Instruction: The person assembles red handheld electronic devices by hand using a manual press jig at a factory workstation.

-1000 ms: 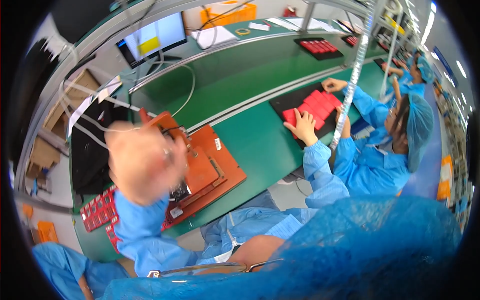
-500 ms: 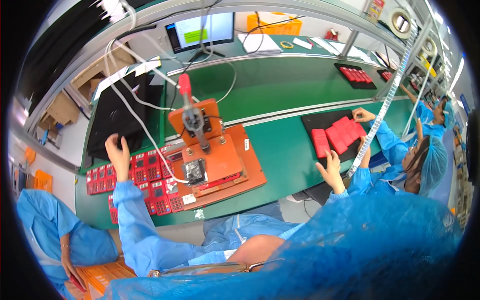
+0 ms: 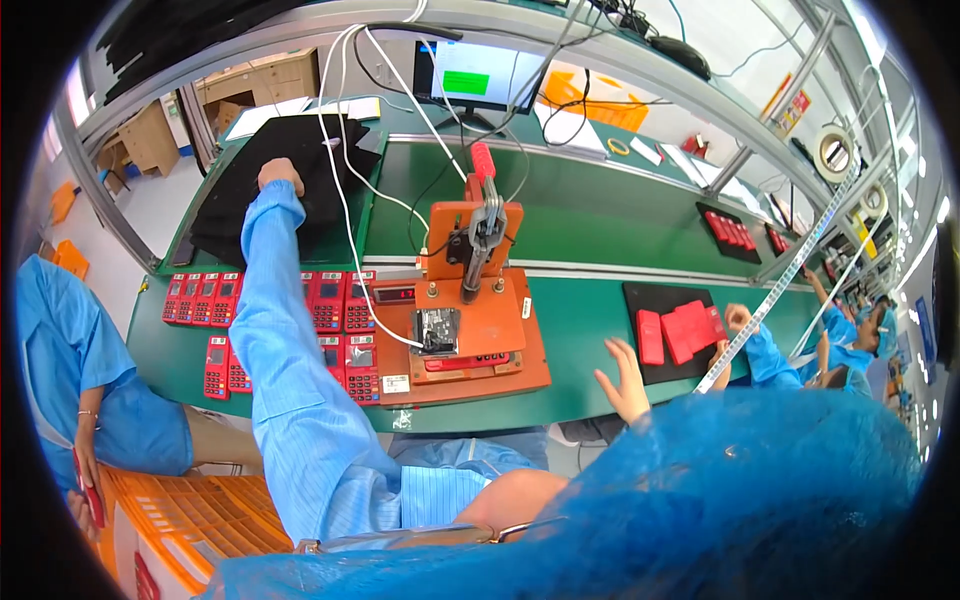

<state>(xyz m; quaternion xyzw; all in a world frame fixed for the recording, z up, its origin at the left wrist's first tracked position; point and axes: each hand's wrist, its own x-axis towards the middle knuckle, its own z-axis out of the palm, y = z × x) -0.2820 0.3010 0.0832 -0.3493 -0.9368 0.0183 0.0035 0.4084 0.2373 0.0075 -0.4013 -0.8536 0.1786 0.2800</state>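
The left hand is far forward, fingers curled down on the black cloth; its grip is unclear. The right hand, fingers spread, hovers just right of the orange press.

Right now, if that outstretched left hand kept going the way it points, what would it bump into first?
The left hand is already at the black cloth on the bench; going on, it would likely press into that cloth, though depth is unclear.

Press fixture sits centre on the bench, monitor behind it. Rows of handheld terminals lie left of the fixture; dark cloth behind them, left hand on it. Right hand at bench front edge, right of fixture. Tray of flat cases further right.
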